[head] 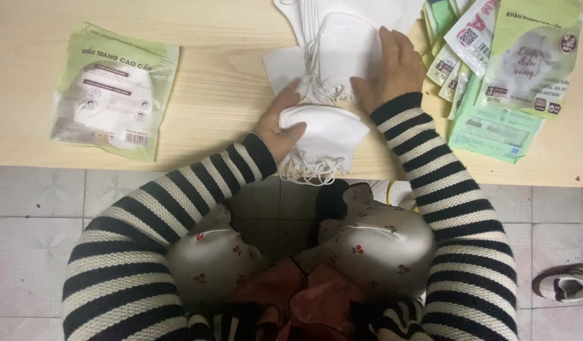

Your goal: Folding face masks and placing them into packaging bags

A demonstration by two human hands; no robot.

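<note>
Left hand [280, 129] in striped sleeve, fingers curled around small stack of folded white face masks [323, 142] at near edge of pale wooden table [222, 76]. Right hand [392, 69] flat, open, pressing larger white mask pile [342, 44] just beyond. Filled green mask packet [114, 91] far left; loose green packets [506, 69] far right.

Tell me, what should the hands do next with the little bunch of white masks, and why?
Probably lift the small stack of masks clear of the big pile. The left hand grips it at the table's edge, loops dangling, while the right hand presses the pile flat, so it should come away cleanly.
</note>
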